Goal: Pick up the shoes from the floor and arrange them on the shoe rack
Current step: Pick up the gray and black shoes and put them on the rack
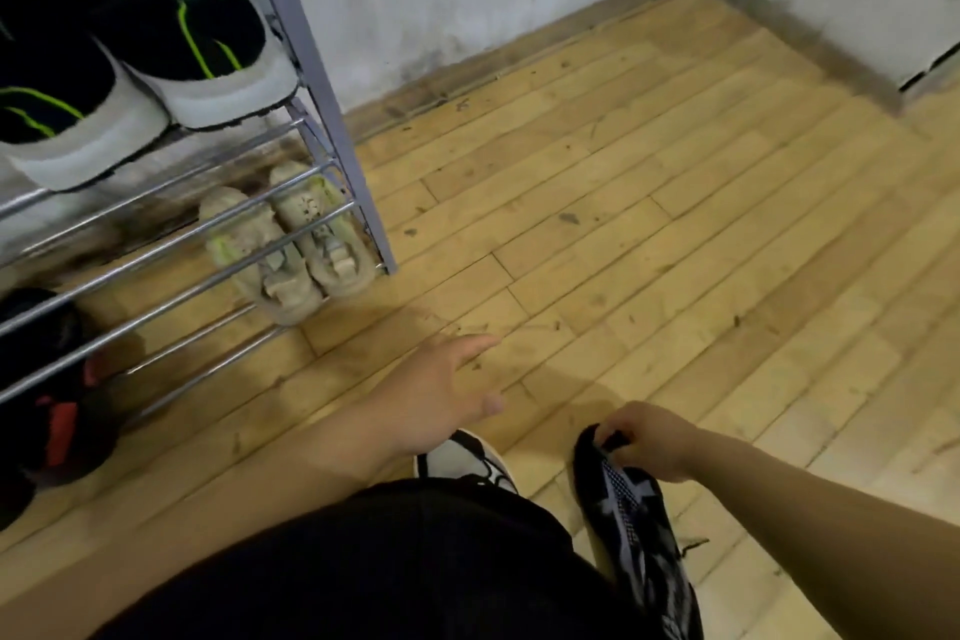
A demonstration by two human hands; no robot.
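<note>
White shoe [467, 457] mostly hidden behind dark clothing [389, 561] at 6 o'clock; patterned black shoe [636, 525] cut off by bottom edge; 9 o'clock black-red shoes [57, 411] blurred behind rack bars [171, 270].

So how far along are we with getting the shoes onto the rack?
Done: a black-and-green pair sits on an upper shelf of the shoe rack, a beige pair at the bottom, dark shoes lower left. In hand: the right hand grips a black patterned shoe; the left hand is open and empty. Left: that shoe and the black-and-white one beside it.
</note>
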